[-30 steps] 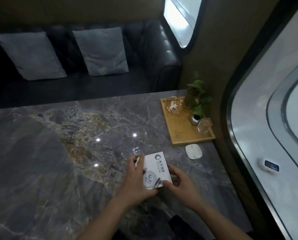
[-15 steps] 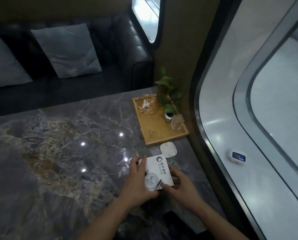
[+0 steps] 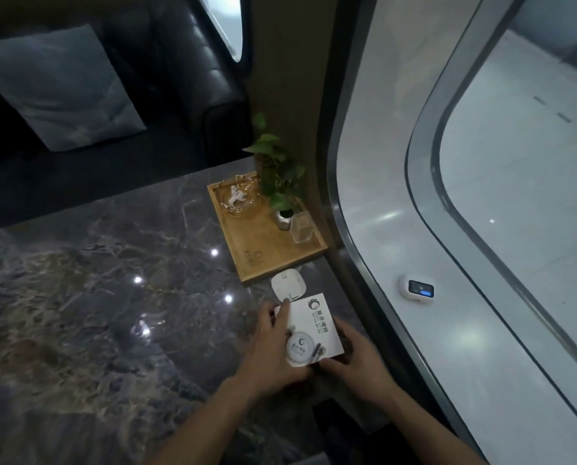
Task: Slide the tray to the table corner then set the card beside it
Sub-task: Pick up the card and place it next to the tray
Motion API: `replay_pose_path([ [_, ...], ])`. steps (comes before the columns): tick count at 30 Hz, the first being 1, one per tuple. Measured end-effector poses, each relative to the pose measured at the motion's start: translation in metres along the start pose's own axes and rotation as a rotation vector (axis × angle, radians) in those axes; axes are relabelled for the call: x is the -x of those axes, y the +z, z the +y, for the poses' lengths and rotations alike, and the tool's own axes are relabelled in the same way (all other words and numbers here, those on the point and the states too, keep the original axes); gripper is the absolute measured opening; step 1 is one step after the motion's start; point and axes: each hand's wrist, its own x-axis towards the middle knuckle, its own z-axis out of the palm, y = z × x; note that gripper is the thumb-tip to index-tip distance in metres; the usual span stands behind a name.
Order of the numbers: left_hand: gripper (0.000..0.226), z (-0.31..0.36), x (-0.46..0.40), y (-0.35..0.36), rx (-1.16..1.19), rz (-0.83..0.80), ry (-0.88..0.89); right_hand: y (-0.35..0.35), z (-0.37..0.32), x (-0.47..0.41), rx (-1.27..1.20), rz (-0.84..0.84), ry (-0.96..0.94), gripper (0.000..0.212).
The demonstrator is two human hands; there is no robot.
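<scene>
While tray (image 3: 263, 243) sits cornered, left hand (image 3: 273, 344), right hand (image 3: 354, 360) clasp card (image 3: 314, 327).

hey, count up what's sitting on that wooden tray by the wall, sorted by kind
Glass dish: 1
Potted plant: 1
Clear glass cup: 1
Total: 3 on the wooden tray

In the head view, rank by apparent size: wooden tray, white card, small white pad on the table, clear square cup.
1. wooden tray
2. white card, nearer the camera, so flattered
3. small white pad and clear square cup: too alike to rank
</scene>
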Motion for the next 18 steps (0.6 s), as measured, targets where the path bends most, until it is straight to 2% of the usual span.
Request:
replay_pose_path([
  [8,0.131,0.006,-0.025,0.014,-0.039,-0.112,-0.014,-0.017,0.009,-0.003,0.045,0.078,0.015,0.069],
  [13,0.126,0.016,-0.036,0.023,-0.004,-0.074,-0.017,-0.019,0.017,-0.009,0.138,0.129,-0.016,0.066],
  [18,0.121,0.020,-0.043,0.032,-0.043,-0.014,-0.004,-0.012,0.027,-0.013,0.381,0.127,0.004,0.063],
])
